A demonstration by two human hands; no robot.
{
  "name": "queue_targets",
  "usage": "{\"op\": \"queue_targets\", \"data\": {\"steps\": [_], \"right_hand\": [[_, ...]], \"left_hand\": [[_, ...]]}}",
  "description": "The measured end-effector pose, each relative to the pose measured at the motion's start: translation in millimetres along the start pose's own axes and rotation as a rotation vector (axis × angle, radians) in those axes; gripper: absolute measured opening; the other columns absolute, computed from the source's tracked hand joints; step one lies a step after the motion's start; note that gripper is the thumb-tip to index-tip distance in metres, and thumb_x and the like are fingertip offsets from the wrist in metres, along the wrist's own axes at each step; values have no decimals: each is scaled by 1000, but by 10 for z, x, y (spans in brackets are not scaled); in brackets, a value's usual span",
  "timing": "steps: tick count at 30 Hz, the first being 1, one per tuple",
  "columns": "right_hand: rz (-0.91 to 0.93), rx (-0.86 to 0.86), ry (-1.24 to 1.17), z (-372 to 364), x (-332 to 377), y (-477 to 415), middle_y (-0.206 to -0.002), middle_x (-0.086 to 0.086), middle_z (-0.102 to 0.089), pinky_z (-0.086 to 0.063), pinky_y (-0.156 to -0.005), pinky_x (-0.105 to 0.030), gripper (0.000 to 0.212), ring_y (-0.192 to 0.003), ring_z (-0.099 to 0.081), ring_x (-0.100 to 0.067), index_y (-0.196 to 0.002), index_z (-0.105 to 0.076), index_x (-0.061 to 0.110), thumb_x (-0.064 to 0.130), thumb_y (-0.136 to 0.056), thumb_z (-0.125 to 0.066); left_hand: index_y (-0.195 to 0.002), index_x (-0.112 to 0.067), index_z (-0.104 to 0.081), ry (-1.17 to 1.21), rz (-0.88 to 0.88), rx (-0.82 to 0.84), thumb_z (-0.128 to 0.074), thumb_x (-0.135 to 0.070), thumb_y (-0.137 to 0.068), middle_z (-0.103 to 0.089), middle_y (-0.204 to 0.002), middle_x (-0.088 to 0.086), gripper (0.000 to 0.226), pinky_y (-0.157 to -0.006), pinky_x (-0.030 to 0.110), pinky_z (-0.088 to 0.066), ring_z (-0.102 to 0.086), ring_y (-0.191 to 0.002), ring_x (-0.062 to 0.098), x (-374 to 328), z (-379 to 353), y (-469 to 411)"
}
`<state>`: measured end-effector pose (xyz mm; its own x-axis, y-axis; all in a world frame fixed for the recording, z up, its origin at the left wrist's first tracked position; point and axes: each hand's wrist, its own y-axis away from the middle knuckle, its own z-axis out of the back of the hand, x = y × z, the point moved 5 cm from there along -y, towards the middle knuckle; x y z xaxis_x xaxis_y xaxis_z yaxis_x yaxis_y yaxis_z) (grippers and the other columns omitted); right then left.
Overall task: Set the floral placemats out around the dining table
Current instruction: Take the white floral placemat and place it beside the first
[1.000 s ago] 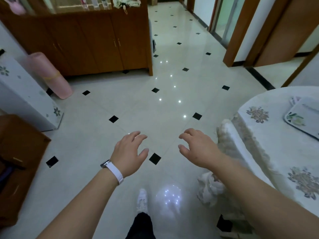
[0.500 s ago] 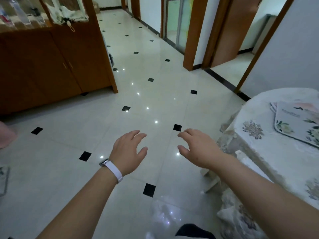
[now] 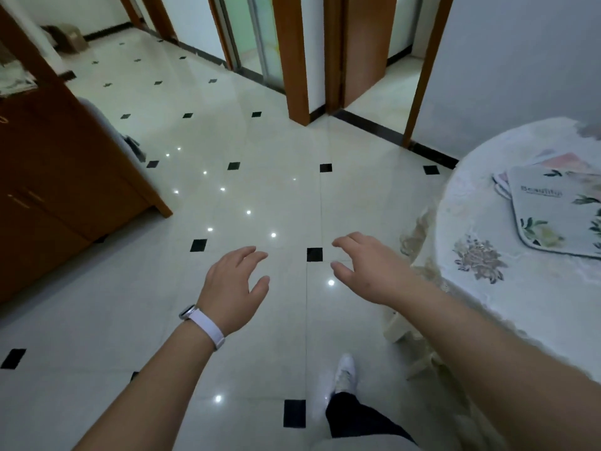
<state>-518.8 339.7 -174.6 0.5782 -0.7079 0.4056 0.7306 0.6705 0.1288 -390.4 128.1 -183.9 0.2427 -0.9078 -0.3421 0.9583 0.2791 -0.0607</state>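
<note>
Approaching the worktop (image 3: 507,307), by the look of it; one white shoe (image 3: 345,374) forward on the tiled floor (image 3: 260,196). Both hands out ahead over the floor, palms down.

Left hand (image 3: 232,286): fingers (image 3: 252,253) loosely spread and slightly curled, holding nothing. White watch strap (image 3: 208,327) on that wrist. Right hand (image 3: 364,271): fingers (image 3: 346,240) likewise spread and curled, empty, touching nothing.

Floral placemats (image 3: 553,209) well off to the right of the right fingers and a little beyond them, lying in one overlapping pile on the round, cloth-covered worktop. Not yet within reach, judging by the gap.

Progress, as a judgement: barely begun, if at all. Nothing set out in the visible part of the worktop; pile apparently untouched. Far and right-hand portions of the worktop cut off by the frame edge, so no telling whether any place is laid there. Left to do: reach the pile, lift it or peel off one mat, lay mats singly round the rim.

Counts:
- hands: two, both empty
- placemats: one clear on top (grey, flowers, lettering), edges of at least two more peeking out beneath at its far-left corner; exact total not readable
- worktops: one
- shoes in view: one
- wooden cabinet (image 3: 65,196): one, well left of the left fingers
</note>
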Motion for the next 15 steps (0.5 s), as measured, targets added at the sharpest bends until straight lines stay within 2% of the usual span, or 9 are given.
{"op": "queue_targets", "data": {"steps": [3,8,11,15], "right_hand": [[-36,-2,-14,191,-289,-475,-142,0,-49,-40,-104,-39,49,-128,-46,-23,-141,-46,22,42,-97,-47],[-128,-60,-39,633,-840,-1004,-144,2,-47,-40,-103,-37,49,-129,-45,-22,-142,-45,23,42,-97,-46],[-196,-85,-50,848,-1127,-1164,-144,3,-47,-40,-103,-37,50,-129,-44,-21,-143,-45,23,43,-97,-46],[-306,-132,-53,1054,-1539,-1322,-144,2,-47,-41,-102,-38,50,-129,-45,-21,-142,-45,22,43,-97,-46]], "left_hand": [[-128,-25,-57,-25,-38,36,-37,-52,-82,-54,-138,0,57,-105,44,-38,-47,-128,20,-47,10,-714],[-120,-20,-63,70,-187,-18,-44,-45,-84,-60,-129,2,48,-100,39,-42,-54,-120,23,-477,7,-1742],[-126,-21,-59,80,-257,72,-40,-49,-83,-55,-137,3,55,-103,35,-36,-48,-126,22,-735,-132,-2218],[-131,-24,-55,61,-343,151,-37,-54,-81,-51,-141,3,62,-105,38,-37,-44,-131,22,-973,-344,-2856]]}}
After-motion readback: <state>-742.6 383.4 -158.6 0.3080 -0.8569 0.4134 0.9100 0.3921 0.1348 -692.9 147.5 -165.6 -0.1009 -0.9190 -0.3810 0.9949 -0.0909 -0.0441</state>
